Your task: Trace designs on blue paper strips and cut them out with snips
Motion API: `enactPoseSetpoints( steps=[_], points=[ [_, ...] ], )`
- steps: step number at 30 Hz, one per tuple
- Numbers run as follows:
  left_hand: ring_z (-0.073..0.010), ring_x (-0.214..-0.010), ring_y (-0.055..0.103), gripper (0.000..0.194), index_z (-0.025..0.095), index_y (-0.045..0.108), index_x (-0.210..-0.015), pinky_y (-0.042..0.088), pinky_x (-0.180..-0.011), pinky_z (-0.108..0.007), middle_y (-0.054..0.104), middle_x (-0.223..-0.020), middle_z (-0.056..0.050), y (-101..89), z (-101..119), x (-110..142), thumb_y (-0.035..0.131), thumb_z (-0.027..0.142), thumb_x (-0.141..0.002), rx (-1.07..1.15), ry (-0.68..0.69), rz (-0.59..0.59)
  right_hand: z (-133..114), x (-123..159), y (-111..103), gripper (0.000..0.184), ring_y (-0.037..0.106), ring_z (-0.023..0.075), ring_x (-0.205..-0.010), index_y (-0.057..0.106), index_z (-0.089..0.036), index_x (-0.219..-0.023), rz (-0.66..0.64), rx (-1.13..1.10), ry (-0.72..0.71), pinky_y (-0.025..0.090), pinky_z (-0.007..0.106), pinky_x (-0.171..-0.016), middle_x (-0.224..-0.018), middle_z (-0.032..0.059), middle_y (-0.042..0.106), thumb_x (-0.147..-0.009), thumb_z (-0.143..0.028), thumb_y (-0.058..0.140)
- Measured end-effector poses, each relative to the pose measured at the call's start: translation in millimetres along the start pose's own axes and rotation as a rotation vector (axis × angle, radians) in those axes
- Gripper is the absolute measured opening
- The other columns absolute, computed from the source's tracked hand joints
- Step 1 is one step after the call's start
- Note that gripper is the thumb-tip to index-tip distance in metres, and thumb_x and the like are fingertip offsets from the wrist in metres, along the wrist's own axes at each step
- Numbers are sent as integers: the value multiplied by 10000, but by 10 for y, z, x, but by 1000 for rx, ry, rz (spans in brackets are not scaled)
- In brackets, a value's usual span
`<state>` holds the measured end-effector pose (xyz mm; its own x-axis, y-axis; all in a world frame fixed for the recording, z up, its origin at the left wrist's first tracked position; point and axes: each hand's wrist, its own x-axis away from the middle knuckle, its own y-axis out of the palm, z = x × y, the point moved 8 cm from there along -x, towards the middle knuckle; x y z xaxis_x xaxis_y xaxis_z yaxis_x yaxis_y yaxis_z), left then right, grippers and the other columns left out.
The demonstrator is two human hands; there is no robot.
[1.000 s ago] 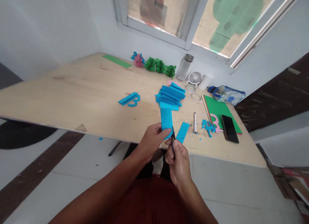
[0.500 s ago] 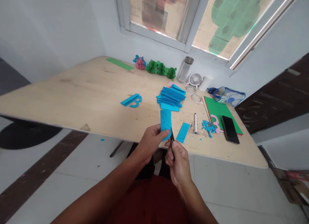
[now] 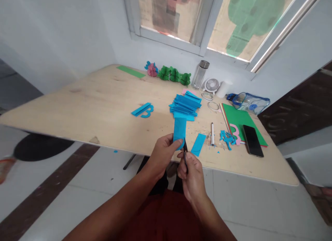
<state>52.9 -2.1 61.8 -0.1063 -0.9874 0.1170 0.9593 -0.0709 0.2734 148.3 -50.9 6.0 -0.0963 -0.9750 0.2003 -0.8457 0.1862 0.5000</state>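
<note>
Between thumb and fingers, my left hand (image 3: 166,147) grips a blue paper strip (image 3: 179,127) upright over the table's front edge. Dark scissors (image 3: 185,154) are in my right hand (image 3: 192,171), closed around the handles, with the blades at the strip's lower right edge. Faint curved lines show on the strip. Just right of the hands lies another blue paper piece (image 3: 199,144). A pile of blue paper strips (image 3: 185,106) sits beyond them. Farther left are a folded blue strip (image 3: 140,109) and a cut blue paper shape (image 3: 147,112) like a 3.
On the right lie a white marker (image 3: 212,134), blue scraps (image 3: 227,140), a pink cutout (image 3: 236,133), green paper (image 3: 238,116) and a phone (image 3: 252,140). Along the wall stand paper figures (image 3: 169,74), a glass bottle (image 3: 200,74), a small fan (image 3: 212,85) and a clear pouch (image 3: 251,102).
The view has shifted slightly, so the table's contents appear a little farther right and lower. Both hands keep their hold on the strip and the scissors, nearly in place.
</note>
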Motion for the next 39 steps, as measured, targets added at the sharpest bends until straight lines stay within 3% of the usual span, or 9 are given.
enactPoseSetpoints(
  steps=[10, 29, 39],
  points=[
    [-138, -635, 504, 203, 170, 625, -639, 446, -692, -261, 587, -626, 13, 24, 110, 75, 661, 362, -693, -7, 26, 22, -49, 48, 55, 415, 211, 44, -412, 655, -172, -788, -19, -34, -14, 172, 199, -408, -464, -110, 324, -783, -582, 720],
    [-117, -580, 467, 229, 169, 587, -635, 408, -614, -249, 559, -598, 28, 7, -18, -117, 681, 361, -714, 62, -35, -13, -50, -88, 62, 438, 179, 52, -408, 632, -179, -777, 29, 19, -11, 139, 215, -404, -461, -115, 295, -780, -611, 704],
    [-144, -626, 520, 215, 170, 603, -616, 437, -684, -272, 591, -601, 13, 28, -25, -241, 674, 352, -706, -1, -46, -39, -84, -184, -77, 462, 201, 50, -400, 631, -173, -744, 64, 114, 17, 179, 205, -394, -446, -116, 299, -756, -628, 711]
  ],
)
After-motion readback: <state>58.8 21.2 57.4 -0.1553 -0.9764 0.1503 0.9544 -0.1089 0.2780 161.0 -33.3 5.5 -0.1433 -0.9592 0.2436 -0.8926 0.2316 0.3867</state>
